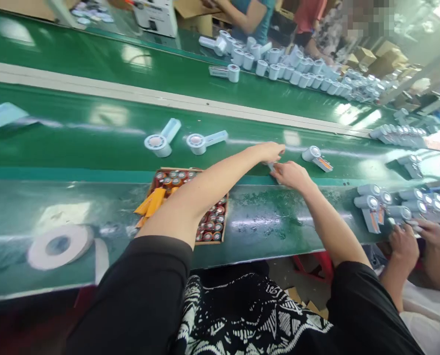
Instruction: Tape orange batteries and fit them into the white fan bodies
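Note:
My left hand (272, 151) and my right hand (291, 174) meet over the near edge of the green belt, with the fingers of both closed. Between them shows a sliver of a small pale piece (271, 166); the fingers hide the rest, so its kind cannot be told. Right of my hands lies a light blue round-headed device (311, 154) with orange in its open handle. To the left, two similar devices (159, 145) rest on the belt. Below my left forearm, which partly covers it, is a box of batteries (213, 222) with orange strips (154, 203) on top.
A roll of white tape (60, 246) lies at the left of the bench. Several light blue devices (371, 207) are grouped at the right, near a co-worker's hands (405, 241). Across the belt, many devices (275, 69) stand before other people.

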`<move>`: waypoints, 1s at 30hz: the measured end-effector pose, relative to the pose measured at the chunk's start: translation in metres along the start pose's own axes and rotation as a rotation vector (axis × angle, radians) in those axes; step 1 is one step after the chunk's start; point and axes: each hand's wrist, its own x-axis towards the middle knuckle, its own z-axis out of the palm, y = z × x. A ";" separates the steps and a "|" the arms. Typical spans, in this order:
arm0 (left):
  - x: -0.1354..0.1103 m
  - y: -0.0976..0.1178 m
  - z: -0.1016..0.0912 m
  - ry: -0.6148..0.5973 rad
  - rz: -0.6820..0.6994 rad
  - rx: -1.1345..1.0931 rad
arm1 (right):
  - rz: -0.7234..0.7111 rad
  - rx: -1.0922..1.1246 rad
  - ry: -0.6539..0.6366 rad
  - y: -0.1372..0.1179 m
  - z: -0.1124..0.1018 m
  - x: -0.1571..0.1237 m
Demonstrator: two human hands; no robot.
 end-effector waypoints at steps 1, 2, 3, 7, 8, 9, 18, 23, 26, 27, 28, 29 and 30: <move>-0.017 -0.002 -0.005 0.050 0.026 -0.020 | -0.020 -0.017 0.005 0.002 0.001 0.001; -0.040 -0.007 -0.011 0.108 0.064 -0.037 | -0.032 -0.027 0.009 0.004 0.003 0.002; -0.070 -0.016 -0.016 0.172 0.095 -0.046 | -0.028 -0.031 0.016 0.007 0.006 0.004; -0.246 -0.072 -0.013 0.523 -0.104 0.052 | 0.116 -0.003 0.179 0.017 0.020 0.019; -0.298 -0.085 -0.003 0.660 -0.212 0.095 | 0.155 0.013 0.245 0.018 0.021 0.023; -0.348 -0.094 0.011 0.812 -0.330 0.133 | 0.178 0.028 0.302 0.019 0.022 0.026; -0.551 -0.080 0.161 0.763 -0.857 0.219 | 0.328 0.046 0.403 -0.024 -0.026 0.003; -0.548 -0.076 0.157 0.667 -0.829 0.160 | -0.157 0.592 0.633 -0.097 -0.045 -0.050; -0.528 -0.052 0.140 0.785 -0.712 0.228 | -0.357 0.923 0.415 -0.151 -0.044 -0.088; -0.520 -0.040 0.135 0.843 -0.654 0.247 | -0.424 1.047 0.293 -0.169 -0.042 -0.098; -0.511 -0.026 0.130 0.897 -0.586 0.258 | -0.495 1.166 0.160 -0.188 -0.040 -0.107; -0.503 -0.013 0.127 0.938 -0.507 0.263 | -0.565 1.270 0.028 -0.205 -0.038 -0.114; -0.496 -0.002 0.123 0.958 -0.421 0.258 | -0.627 1.349 -0.089 -0.222 -0.036 -0.120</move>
